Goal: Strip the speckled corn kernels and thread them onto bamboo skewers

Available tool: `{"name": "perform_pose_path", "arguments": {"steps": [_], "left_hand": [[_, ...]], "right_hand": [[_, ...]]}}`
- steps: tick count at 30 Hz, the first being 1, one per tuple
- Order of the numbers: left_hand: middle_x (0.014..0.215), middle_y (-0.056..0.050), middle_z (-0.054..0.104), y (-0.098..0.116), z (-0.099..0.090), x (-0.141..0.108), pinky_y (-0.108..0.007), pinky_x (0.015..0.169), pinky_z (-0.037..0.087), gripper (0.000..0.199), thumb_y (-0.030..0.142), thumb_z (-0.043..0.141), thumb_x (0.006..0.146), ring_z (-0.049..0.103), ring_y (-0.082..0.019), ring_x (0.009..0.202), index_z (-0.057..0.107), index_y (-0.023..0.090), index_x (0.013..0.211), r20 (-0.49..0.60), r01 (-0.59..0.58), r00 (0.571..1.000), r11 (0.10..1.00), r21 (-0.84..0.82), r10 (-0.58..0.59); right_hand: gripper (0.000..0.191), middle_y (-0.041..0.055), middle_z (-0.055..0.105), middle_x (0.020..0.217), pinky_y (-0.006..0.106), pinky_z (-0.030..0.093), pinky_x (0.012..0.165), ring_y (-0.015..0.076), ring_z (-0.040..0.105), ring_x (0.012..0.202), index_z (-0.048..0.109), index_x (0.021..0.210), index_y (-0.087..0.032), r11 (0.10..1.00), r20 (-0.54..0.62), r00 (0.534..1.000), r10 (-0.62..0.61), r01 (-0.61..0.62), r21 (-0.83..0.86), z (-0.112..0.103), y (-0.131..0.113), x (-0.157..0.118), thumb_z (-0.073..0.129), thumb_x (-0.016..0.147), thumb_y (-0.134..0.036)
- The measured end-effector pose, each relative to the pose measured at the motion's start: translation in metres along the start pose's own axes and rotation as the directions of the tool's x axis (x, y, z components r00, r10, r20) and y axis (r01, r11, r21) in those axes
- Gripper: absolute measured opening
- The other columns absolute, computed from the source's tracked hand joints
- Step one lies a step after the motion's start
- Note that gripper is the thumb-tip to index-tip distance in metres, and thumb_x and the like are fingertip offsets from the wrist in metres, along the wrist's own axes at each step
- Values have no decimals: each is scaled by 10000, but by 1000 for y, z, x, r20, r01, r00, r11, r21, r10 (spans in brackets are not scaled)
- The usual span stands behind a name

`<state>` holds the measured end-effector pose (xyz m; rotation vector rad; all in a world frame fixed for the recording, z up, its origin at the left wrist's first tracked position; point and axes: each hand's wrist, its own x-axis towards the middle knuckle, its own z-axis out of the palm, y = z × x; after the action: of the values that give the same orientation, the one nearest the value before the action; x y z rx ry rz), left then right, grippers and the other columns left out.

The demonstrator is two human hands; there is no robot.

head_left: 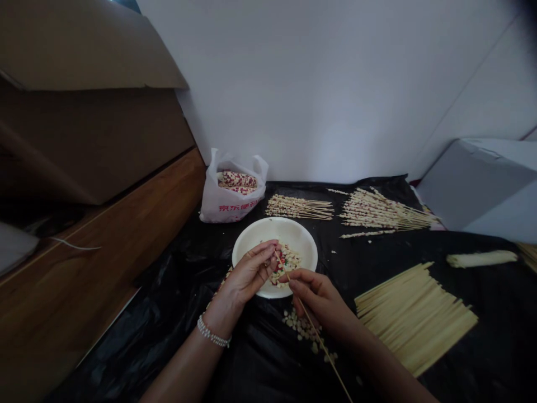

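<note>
Over the white bowl [308,240], my left hand [255,267] is closed in a pinch at the upper tip of a thin wooden skewer [321,338]. What its fingertips hold is too small to make out. My right hand [314,294] grips the same skewer lower down between thumb and fingers, and the long free end slants down toward me. Inside the bowl lie loose cream kernels [290,258] with some red and green bits among them. More pale kernels [302,327] are scattered on the black sheet under my right hand.
Behind the bowl stands a white plastic bag [235,210] with mottled red-and-cream corn cobs [237,179]. Two piles of threaded skewers [289,206] [373,210] lie farther back. Bare skewers [415,316] spread at right, near a pale bundle [482,258]. Cardboard [92,134] rises at left.
</note>
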<state>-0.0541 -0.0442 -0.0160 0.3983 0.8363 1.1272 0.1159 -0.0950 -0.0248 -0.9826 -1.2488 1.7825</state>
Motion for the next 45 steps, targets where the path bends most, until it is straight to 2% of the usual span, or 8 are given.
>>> {"name": "perform_pose_path", "arguments": {"steps": [11,17,26,29,34,36,41,45], "left_hand": [[880,-59,730,-1,-1,0,-137,667,538,169,50,698,772,659,-73,704,733,120,922,24,16,1000,1000,10,-17],[885,-60,727,-2,-1,1,-134,672,545,172,22,712,745,661,-72,703,735,117,886,-14,-6,1000,1000,22,6],[818,-52,736,-5,0,4,-137,629,521,176,94,818,643,631,-65,650,765,106,810,28,-135,991,980,149,133],[804,-50,736,-6,2,2,-139,644,518,174,113,831,632,638,-68,653,766,103,793,40,-145,989,974,173,140],[817,-29,727,-3,5,-4,-140,667,519,330,115,787,708,634,-55,658,740,166,1031,67,-97,994,987,127,89],[837,-46,723,-3,5,-4,-147,688,524,324,154,762,750,636,-59,674,725,147,1072,99,-51,994,992,113,40],[714,-24,667,-6,0,2,-116,616,499,196,176,788,726,595,-46,615,740,77,888,136,-49,990,993,109,34],[707,-12,656,-2,0,5,-109,561,491,152,165,784,730,566,-35,574,730,90,851,78,-65,995,997,52,60]], "right_hand": [[350,-80,552,468,194,231,365,59,343,317,646,1080,-175,999,-12,999,-32,32,20,-3,6,1,567,904,-468],[374,-78,546,472,202,245,383,67,347,339,644,1073,-173,1000,-15,1000,-23,23,15,-4,9,2,580,891,-493],[368,-80,537,456,206,262,392,69,344,341,652,1062,-169,999,-45,999,-15,17,34,-3,9,1,581,889,-486],[372,-79,533,452,207,257,397,70,343,349,656,1044,-158,999,-64,997,-38,39,14,-2,9,2,583,885,-487],[363,-72,526,457,206,269,425,74,377,385,668,1019,-157,998,-85,995,-61,60,-21,-1,5,1,592,880,-483],[365,-74,527,456,208,268,420,73,372,377,665,1032,-160,998,-78,995,-61,59,-18,-1,4,1,586,883,-485],[373,-75,544,463,200,270,400,69,372,360,653,1049,-162,999,-49,998,-44,43,-25,-3,5,0,575,886,-489],[396,-62,571,479,186,234,360,54,354,333,652,1039,-150,999,41,999,29,-27,-38,-3,4,-2,601,865,-502]]}}
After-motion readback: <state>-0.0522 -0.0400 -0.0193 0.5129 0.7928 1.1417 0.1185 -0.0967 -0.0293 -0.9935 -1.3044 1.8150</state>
